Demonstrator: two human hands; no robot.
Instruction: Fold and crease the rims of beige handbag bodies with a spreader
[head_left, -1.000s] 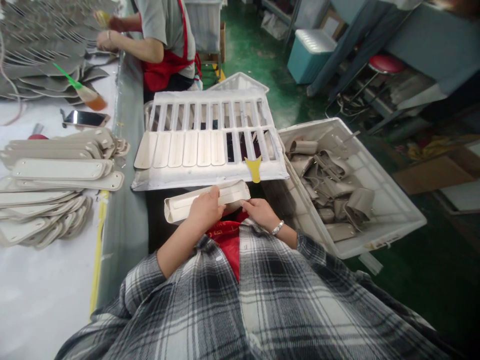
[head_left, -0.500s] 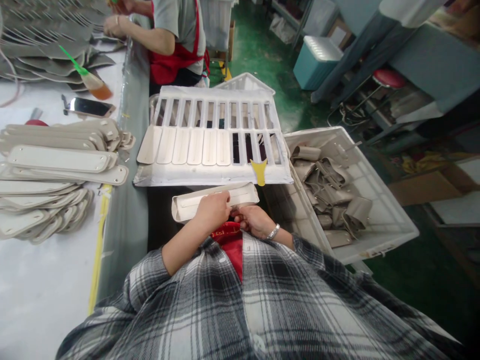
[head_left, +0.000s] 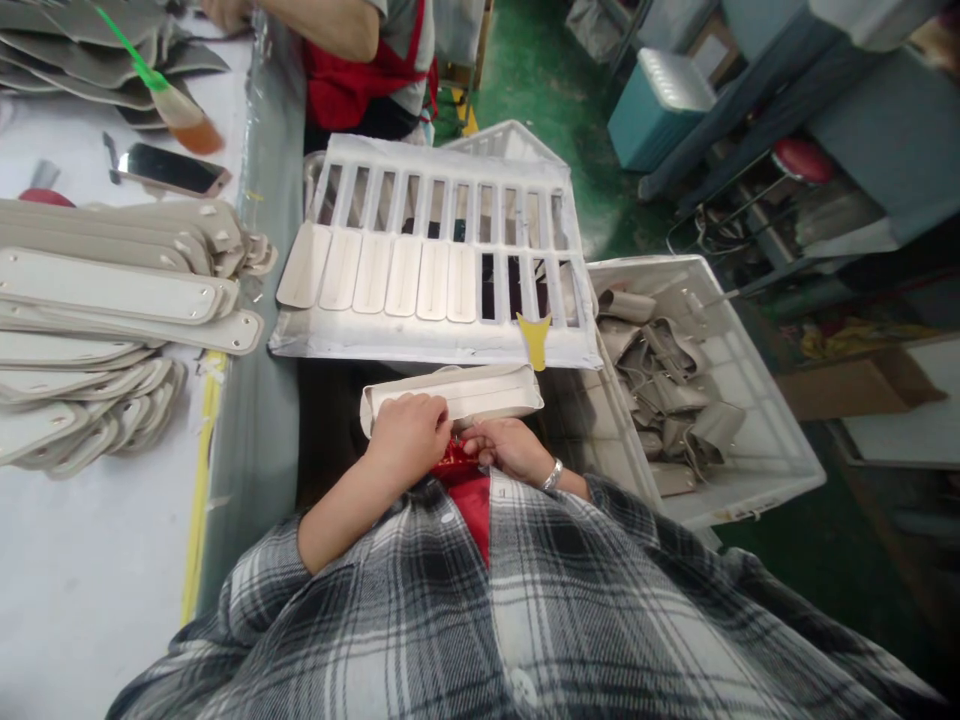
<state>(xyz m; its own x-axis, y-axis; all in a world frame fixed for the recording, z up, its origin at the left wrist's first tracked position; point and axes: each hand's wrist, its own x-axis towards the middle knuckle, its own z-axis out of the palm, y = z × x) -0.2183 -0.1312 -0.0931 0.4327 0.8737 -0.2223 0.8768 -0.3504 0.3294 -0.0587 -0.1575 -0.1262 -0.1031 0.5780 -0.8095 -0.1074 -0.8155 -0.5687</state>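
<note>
In front of my body lies a long off-white leather-like piece (head_left: 487,388) with rounded ends, turned-up edges and a line down its middle. My left hand (head_left: 409,432) is closed over its near edge, left of centre. My right hand (head_left: 514,448), with a silver band at the wrist, is pinched close to the same edge. What sits between its fingertips is too small to make out. Just beyond is a white slotted crate (head_left: 450,343), with several flat off-white pieces (head_left: 405,275) lined up on it and a yellow forked piece (head_left: 534,340) at its front edge.
Stacked off-white strips (head_left: 112,285) with holes at the ends lie on the left table (head_left: 90,560), near a phone (head_left: 172,170) and a glue bottle with brush (head_left: 187,125). To the right, a white bin (head_left: 780,470) holds taupe pieces (head_left: 667,370). A co-worker in a red apron (head_left: 360,80) is ahead.
The view has shifted a little downward and closer. My left hand has moved slightly left along the off-white piece, and a gap now shows between my hands. The right hand keeps its pinch.
</note>
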